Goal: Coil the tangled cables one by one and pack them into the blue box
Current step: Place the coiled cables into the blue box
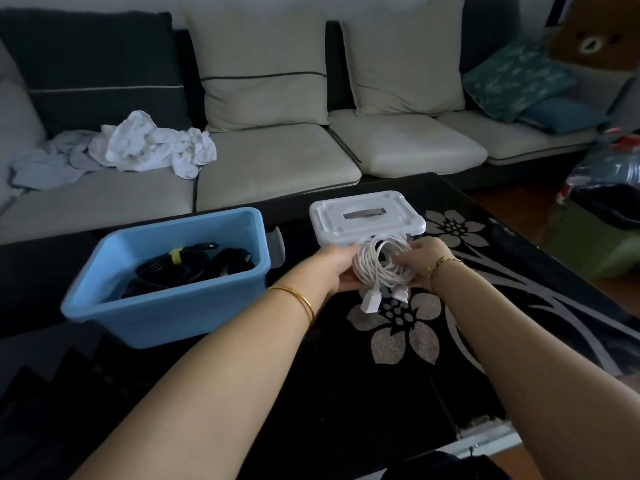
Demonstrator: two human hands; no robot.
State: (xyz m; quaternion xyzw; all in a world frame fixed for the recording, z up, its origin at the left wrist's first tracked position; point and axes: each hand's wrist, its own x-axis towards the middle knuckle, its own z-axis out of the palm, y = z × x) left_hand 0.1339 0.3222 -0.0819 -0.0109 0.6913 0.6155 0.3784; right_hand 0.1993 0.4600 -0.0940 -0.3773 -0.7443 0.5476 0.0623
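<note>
Both the left hand (pixel 337 268) and right hand (pixel 420 259) grip the coiled white cable (pixel 382 266), with the open blue plastic box (pixel 166 306) just left, nearer the left hand.

Two hands, left (pixel 334 268) and right (pixel 424 259), share one white cable coil (pixel 381 265). One blue box (pixel 173 271) on the left contains two black cable bundles (pixel 173 268). One white lid (pixel 367 218) lies farther back.
</note>
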